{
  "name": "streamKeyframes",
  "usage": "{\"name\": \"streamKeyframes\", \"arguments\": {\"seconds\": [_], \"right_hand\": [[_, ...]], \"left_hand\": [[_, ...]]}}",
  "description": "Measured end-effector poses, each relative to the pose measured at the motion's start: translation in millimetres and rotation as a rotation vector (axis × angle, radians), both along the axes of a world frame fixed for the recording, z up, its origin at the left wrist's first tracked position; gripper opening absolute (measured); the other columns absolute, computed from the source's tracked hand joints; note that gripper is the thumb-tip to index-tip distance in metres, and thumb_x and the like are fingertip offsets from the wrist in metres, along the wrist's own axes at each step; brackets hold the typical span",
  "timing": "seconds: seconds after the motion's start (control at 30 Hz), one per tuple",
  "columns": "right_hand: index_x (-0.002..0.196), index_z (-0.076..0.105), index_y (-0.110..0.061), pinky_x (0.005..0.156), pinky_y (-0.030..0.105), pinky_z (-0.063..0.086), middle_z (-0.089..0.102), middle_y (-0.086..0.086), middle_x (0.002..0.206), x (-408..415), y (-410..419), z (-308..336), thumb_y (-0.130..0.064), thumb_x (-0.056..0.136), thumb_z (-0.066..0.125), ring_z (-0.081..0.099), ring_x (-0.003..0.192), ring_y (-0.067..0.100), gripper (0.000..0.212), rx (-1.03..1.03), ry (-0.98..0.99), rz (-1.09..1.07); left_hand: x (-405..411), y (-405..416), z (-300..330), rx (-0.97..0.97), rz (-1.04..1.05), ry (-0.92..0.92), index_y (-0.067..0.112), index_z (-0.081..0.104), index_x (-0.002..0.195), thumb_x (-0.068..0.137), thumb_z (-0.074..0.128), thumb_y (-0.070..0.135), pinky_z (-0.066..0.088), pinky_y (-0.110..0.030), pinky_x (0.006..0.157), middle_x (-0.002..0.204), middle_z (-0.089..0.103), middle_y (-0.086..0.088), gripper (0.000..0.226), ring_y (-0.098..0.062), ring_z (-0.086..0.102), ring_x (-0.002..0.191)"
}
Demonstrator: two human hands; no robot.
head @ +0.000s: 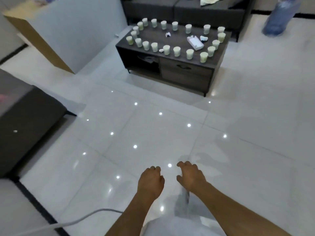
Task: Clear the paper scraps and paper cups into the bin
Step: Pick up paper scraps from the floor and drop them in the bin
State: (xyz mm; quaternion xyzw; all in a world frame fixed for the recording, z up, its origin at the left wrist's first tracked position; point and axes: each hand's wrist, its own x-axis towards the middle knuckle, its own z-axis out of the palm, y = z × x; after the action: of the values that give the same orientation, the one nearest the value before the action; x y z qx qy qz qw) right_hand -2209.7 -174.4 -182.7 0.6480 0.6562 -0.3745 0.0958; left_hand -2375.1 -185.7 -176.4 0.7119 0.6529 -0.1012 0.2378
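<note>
Two dozen-odd paper cups point(176, 51) ring the tabletop point(180, 35) far ahead of each loosely curled, empty hand point(150, 180); best stack cups first.

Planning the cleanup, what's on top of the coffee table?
A ring of paper cups, some paper scraps and a tissue pack. Cup contents can't be seen.

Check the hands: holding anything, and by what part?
Nothing is held. The left hand and right hand hang over the floor with loosely curled fingers, far from the cups on the table.
</note>
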Motion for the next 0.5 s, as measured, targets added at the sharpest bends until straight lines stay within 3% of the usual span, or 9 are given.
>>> {"name": "streamKeyframes", "arguments": {"seconds": [0.5], "right_hand": [[0.142,0.035,-0.022,0.097,0.037,0.045,0.045,0.007,0.135,-71.4,334.8,0.6,-0.033,0.095,0.049,0.046,0.12,0.027,0.05,-0.008,-0.034,0.231]], "left_hand": [[-89.6,287.4,-0.7,-0.016,0.347,-0.041,0.014,0.049,0.127,0.097,0.038,0.031,0.044,-0.029,0.085,0.117,0.058,-0.003,0.036,-0.02,0.054,0.109]]}}
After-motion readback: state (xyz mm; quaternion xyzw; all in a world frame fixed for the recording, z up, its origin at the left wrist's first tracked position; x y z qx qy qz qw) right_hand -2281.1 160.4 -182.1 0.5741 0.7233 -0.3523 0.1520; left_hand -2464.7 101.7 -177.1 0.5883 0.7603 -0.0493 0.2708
